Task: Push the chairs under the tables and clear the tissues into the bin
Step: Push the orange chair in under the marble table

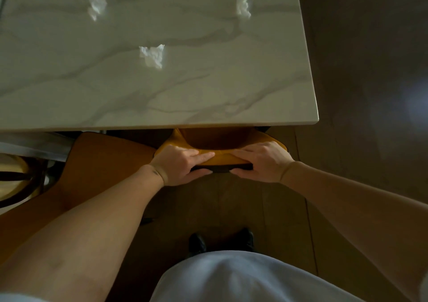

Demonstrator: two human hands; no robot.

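Observation:
A mustard-yellow chair (222, 157) stands at the near edge of the white marble table (208, 107), its seat mostly tucked beneath the top. My left hand (183, 165) and my right hand (261, 161) both grip the top of its backrest, thumbs at the dark rear side. Three crumpled white tissues lie on the table: one near the middle (152, 56), one at the far left (96, 7), one at the far right (243, 4). No bin is in view.
A second orange-brown chair (102, 160) sits to the left, angled, its back partly out from under the table. A round yellow object with a dark rim (16, 179) is at the far left. Dark wooden floor (370, 93) extends to the right. My shoes (220, 241) stand just behind the chair.

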